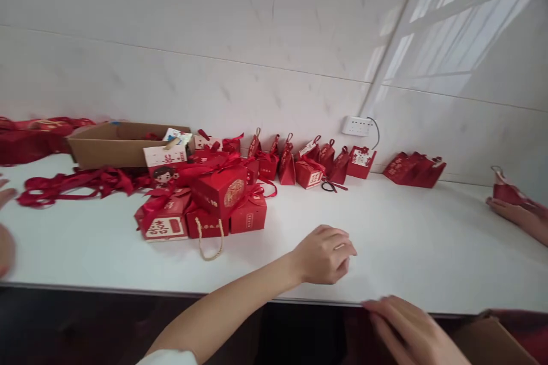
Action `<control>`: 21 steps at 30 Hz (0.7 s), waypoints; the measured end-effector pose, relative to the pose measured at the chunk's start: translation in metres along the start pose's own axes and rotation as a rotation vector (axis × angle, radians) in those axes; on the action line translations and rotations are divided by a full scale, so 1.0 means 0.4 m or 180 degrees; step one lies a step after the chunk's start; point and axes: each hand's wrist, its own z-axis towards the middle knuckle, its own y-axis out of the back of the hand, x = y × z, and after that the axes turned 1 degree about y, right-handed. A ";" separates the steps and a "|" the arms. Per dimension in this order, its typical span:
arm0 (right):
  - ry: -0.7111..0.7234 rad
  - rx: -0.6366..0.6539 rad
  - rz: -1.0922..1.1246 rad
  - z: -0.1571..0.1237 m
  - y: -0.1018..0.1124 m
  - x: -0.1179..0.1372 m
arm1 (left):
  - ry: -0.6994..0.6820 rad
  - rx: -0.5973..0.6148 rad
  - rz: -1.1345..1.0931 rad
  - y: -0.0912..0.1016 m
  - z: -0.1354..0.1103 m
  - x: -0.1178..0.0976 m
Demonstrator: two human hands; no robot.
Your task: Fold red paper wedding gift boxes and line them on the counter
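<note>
My left hand (326, 255) is over the white table near its front edge, its fingers curled in and no object showing in them. Lower right, my right hand (406, 328) is at the table's edge, fingers stretched out and slightly blurred, holding nothing visible. Nearest to my left hand is a stack of red gift boxes tied with ribbon; the top box (222, 189) bears a gold round emblem. A beige rope handle (209, 242) hangs from a lower box. Behind them, several small red boxes with loop handles (286, 165) stand in a row along the wall.
An open cardboard box (113, 148) stands at the back left, with loose red ribbons (81, 185) before it. Another person's hand (5, 234) shows at the left edge. At right, another hand (516, 214) holds a red box (507, 191). A carton (492, 339) is below.
</note>
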 end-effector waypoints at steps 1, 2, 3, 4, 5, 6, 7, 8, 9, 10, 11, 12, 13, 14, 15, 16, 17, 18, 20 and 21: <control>0.0201 0.0160 0.0146 0.053 -0.038 0.007 | 0.0086 -0.0599 0.0141 0.051 -0.034 0.004; 0.0303 0.0239 0.0274 0.105 -0.074 0.016 | 0.0177 -0.1275 0.0392 0.104 -0.070 0.011; 0.0375 0.0307 0.0392 0.154 -0.108 0.026 | 0.0396 -0.1893 0.0796 0.158 -0.107 0.021; 0.0420 0.0315 0.0511 0.199 -0.137 0.037 | 0.0791 -0.2443 0.1267 0.211 -0.141 0.033; 0.0473 0.0316 0.0630 0.239 -0.161 0.049 | 0.1246 -0.2755 0.1663 0.261 -0.172 0.048; 0.0544 0.0321 0.0751 0.272 -0.179 0.063 | 0.1796 -0.2820 0.1917 0.307 -0.198 0.064; 0.0623 0.0325 0.0870 0.300 -0.193 0.077 | 0.2368 -0.2727 0.1987 0.348 -0.218 0.080; 0.0700 0.0321 0.0982 0.322 -0.203 0.091 | 0.2914 -0.2534 0.1904 0.383 -0.232 0.094; 0.0765 0.0322 0.1083 0.338 -0.210 0.104 | 0.3392 -0.2276 0.1727 0.411 -0.242 0.107; 0.0812 0.0320 0.1164 0.350 -0.215 0.115 | 0.3757 -0.2015 0.1502 0.432 -0.247 0.117; 0.0832 0.0318 0.1233 0.357 -0.218 0.122 | 0.3988 -0.1798 0.1294 0.445 -0.248 0.123; 0.0821 0.0305 0.1304 0.361 -0.220 0.126 | 0.4070 -0.1656 0.1149 0.452 -0.247 0.126; 0.0769 0.0282 0.1384 0.363 -0.220 0.123 | 0.4003 -0.1597 0.1082 0.452 -0.243 0.125; 0.0658 0.0250 0.1470 0.365 -0.219 0.115 | 0.3791 -0.1614 0.1065 0.445 -0.237 0.122; 0.0479 0.0201 0.1565 0.367 -0.217 0.101 | 0.3460 -0.1691 0.1064 0.431 -0.227 0.119; 0.0242 0.0114 0.1687 0.372 -0.213 0.080 | 0.3056 -0.1810 0.1066 0.412 -0.215 0.115; -0.0028 -0.0024 0.1845 0.379 -0.207 0.055 | 0.2621 -0.1926 0.1049 0.388 -0.200 0.112; -0.0308 -0.0214 0.2042 0.390 -0.199 0.025 | 0.2205 -0.2009 0.0995 0.360 -0.181 0.111; -0.0788 -0.0652 0.2554 0.420 -0.182 -0.041 | 0.1584 -0.2064 0.0756 0.296 -0.137 0.117; -0.0956 -0.0840 0.2813 0.436 -0.175 -0.075 | 0.1425 -0.2053 0.0586 0.263 -0.113 0.124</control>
